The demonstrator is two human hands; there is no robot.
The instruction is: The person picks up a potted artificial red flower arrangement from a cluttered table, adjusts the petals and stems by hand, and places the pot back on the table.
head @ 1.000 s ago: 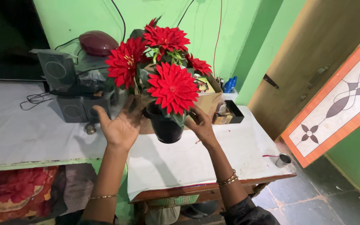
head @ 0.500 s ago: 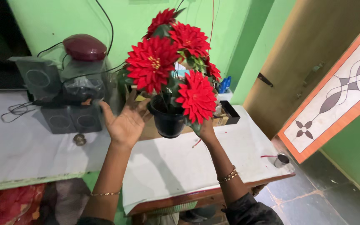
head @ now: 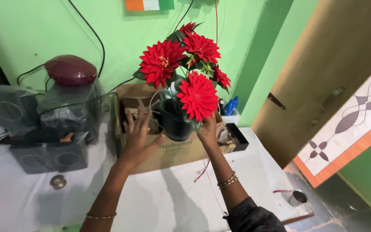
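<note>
Gripping black flowerpot, right hand seemingly closed; left hand open beside, above box rim.

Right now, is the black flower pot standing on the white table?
No, the black flower pot is held up by the right hand, in front of the cardboard box.

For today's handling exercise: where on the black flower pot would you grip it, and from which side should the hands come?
Grip the pot by its bare side walls, hands coming from left and right, below the rim. The red flowers spread above and droop over its front, so the top is blocked. The right hand is already at its right side; the left hand is open beside it, over the cardboard box.
</note>
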